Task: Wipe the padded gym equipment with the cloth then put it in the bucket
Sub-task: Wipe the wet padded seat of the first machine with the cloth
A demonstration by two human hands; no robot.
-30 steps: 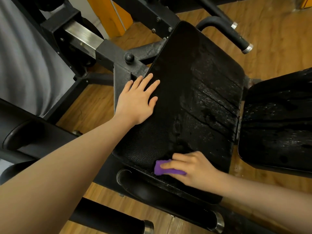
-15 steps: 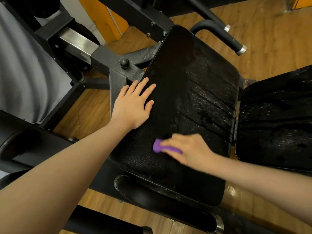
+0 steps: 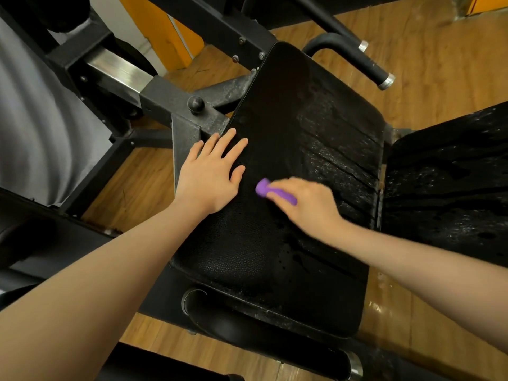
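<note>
A long black padded seat (image 3: 297, 127) of a gym machine fills the middle of the head view; its right half is cracked and wet. My left hand (image 3: 210, 174) rests flat on the pad's left edge with fingers spread. My right hand (image 3: 305, 204) holds a small purple cloth (image 3: 265, 189) against the pad's middle, just right of my left thumb; most of the cloth is hidden under my fingers. No bucket is in view.
A second black pad (image 3: 450, 188), wet too, lies at the right. The black steel frame (image 3: 176, 105) with a knob runs along the upper left. A handle bar (image 3: 354, 55) with a chrome cap juts out at the top. Wooden floor lies below.
My right hand has slid the purple cloth from the pad's near end up toward its middle, closer to my left hand. My left hand stays planted on the pad's edge.
</note>
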